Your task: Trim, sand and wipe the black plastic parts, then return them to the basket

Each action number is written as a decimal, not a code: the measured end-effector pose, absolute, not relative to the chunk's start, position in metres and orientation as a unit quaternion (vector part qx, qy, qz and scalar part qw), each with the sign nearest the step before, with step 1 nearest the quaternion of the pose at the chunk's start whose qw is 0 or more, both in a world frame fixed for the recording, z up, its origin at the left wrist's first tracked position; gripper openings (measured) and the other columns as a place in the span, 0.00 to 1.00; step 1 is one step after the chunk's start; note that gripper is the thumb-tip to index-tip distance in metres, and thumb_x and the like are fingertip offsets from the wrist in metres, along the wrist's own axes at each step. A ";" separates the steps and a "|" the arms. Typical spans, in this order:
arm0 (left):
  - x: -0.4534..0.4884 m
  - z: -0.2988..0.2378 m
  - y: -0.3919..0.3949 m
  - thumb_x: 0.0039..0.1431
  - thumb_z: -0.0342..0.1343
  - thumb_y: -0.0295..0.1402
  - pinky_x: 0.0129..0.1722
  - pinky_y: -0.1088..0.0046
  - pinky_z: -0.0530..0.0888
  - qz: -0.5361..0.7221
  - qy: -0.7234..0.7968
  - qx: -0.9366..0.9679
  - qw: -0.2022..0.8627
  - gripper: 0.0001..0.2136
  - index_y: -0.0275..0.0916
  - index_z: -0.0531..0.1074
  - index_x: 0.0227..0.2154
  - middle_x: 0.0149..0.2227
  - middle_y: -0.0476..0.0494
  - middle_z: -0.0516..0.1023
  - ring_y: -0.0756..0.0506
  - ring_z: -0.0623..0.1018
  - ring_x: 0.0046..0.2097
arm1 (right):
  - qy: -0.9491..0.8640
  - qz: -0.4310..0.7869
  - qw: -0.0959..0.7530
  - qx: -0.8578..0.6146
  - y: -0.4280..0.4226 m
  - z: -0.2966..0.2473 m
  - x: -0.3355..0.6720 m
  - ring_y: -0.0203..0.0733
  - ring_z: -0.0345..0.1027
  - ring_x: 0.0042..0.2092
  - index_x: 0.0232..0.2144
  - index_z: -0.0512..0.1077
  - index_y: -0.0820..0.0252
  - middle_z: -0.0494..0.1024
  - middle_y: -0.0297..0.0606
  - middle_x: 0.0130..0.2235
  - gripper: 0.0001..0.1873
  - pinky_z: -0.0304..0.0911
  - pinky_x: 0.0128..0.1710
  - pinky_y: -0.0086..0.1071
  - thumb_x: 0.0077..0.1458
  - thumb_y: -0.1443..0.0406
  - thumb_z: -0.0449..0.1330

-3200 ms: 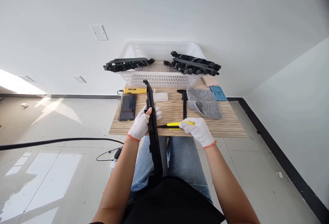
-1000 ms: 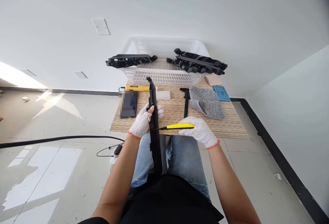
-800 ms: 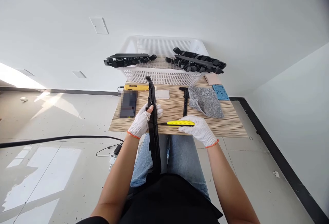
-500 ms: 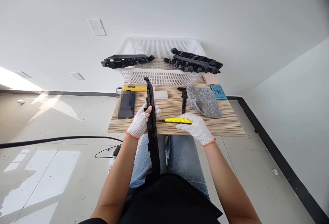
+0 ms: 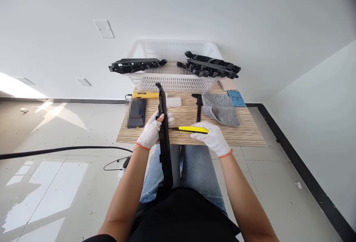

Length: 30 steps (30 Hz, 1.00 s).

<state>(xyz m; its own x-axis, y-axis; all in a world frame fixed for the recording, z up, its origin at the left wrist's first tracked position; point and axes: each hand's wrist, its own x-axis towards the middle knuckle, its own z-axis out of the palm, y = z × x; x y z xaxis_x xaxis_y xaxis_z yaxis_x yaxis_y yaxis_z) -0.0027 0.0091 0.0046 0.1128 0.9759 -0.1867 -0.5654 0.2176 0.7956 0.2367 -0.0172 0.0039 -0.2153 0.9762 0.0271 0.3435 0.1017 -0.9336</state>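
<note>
My left hand (image 5: 151, 130), in a white knit glove with the thumb tip bare, is wrapped round a long black plastic trim part (image 5: 165, 142). The part stands nearly lengthwise to me, its near end by my lap and its far end over the table. In my gloved right hand (image 5: 210, 135) is a yellow utility knife (image 5: 191, 129), its dark tip pointing left. That tip reaches the right edge of the black part beside my left fingers; whether it touches I cannot tell.
Similar black parts (image 5: 139, 65) lie across the rim of a white plastic basket (image 5: 175, 82). On the wood-grain table (image 5: 180, 138) are a phone (image 5: 136, 112), a yellow tool (image 5: 146, 95), a white block (image 5: 174, 102), a black caliper (image 5: 198, 108), a grey cloth (image 5: 222, 110) and a blue card (image 5: 236, 98).
The knife has shifted slightly left, its tip now closer to the black part's edge. My left hand keeps the same hold on the part.
</note>
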 end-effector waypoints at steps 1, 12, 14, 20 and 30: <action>-0.003 0.004 0.009 0.52 0.71 0.38 0.49 0.61 0.81 0.557 0.360 0.282 0.693 0.18 0.38 0.72 0.43 0.41 0.41 0.82 0.43 0.83 0.42 | -0.651 0.443 0.356 -0.503 -0.017 0.004 0.236 0.48 0.77 0.43 0.37 0.83 0.57 0.82 0.41 0.40 0.18 0.71 0.48 0.42 0.44 0.56 0.74; -0.002 0.004 0.010 0.50 0.72 0.39 0.49 0.62 0.81 0.562 0.360 0.280 0.690 0.20 0.37 0.73 0.42 0.40 0.41 0.82 0.43 0.83 0.42 | -0.651 0.404 0.381 -0.517 -0.017 -0.002 0.233 0.49 0.76 0.46 0.38 0.82 0.54 0.82 0.40 0.43 0.17 0.69 0.52 0.43 0.45 0.55 0.72; -0.002 0.004 0.010 0.49 0.72 0.38 0.49 0.62 0.81 0.566 0.355 0.276 0.691 0.19 0.38 0.73 0.41 0.39 0.42 0.82 0.43 0.83 0.43 | -0.655 0.414 0.371 -0.511 -0.017 -0.002 0.233 0.49 0.76 0.46 0.38 0.83 0.53 0.82 0.40 0.43 0.17 0.69 0.52 0.43 0.45 0.55 0.73; -0.003 0.005 0.009 0.53 0.70 0.37 0.50 0.61 0.80 0.556 0.367 0.274 0.693 0.18 0.38 0.72 0.43 0.41 0.41 0.82 0.42 0.84 0.44 | -0.639 0.427 0.371 -0.521 -0.016 0.001 0.230 0.49 0.77 0.44 0.37 0.82 0.55 0.83 0.40 0.40 0.18 0.71 0.48 0.42 0.43 0.54 0.73; -0.002 0.004 0.010 0.50 0.72 0.38 0.49 0.63 0.80 0.565 0.373 0.280 0.681 0.19 0.38 0.73 0.41 0.39 0.41 0.83 0.41 0.84 0.45 | -0.613 0.438 0.386 -0.533 -0.016 0.000 0.229 0.49 0.77 0.45 0.39 0.82 0.55 0.84 0.40 0.42 0.19 0.71 0.50 0.42 0.43 0.56 0.73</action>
